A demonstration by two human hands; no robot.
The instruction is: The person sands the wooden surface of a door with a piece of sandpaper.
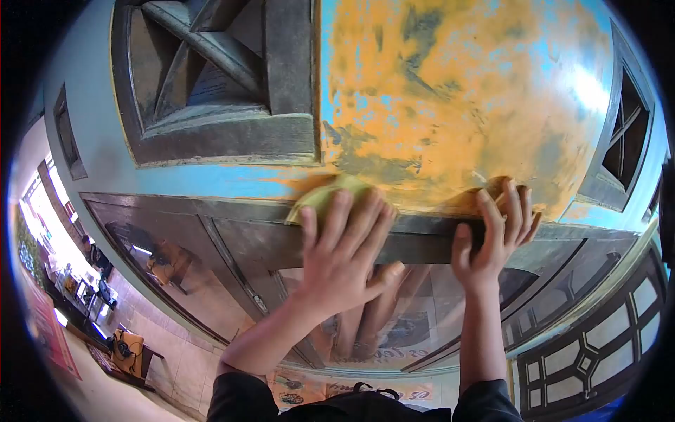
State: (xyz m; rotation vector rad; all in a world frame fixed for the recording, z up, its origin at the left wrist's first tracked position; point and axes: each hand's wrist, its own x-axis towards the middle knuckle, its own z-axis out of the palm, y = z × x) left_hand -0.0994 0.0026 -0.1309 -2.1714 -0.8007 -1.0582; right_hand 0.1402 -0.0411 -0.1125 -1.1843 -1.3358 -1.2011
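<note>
- Left hand (342, 247), seen from the head camera, lies flat with fingers spread over a yellow-green cloth (325, 195), pressing it against the painted wall panel (450, 91); most of the cloth is hidden under the palm and only its upper edge shows.
- Right hand (494, 228) sits well to the side of the left one, fingers spread and curled over the dark wooden rail (422, 235); the fingertips reach onto the orange-stained surface, and what lies beneath them is hard to make out.
- Orange smears cover much of the blue panel above both hands, with blue showing through in patches.
- Dark wooden frame (218, 84) with crossing bars stands up and to the left of the cloth; its top is cut off by the picture edge.
- Glass (211, 281) below the rail reflects a room, blurred and bent by the lens.
- Both dark sleeves (242, 397) are cut off at the bottom edge.
</note>
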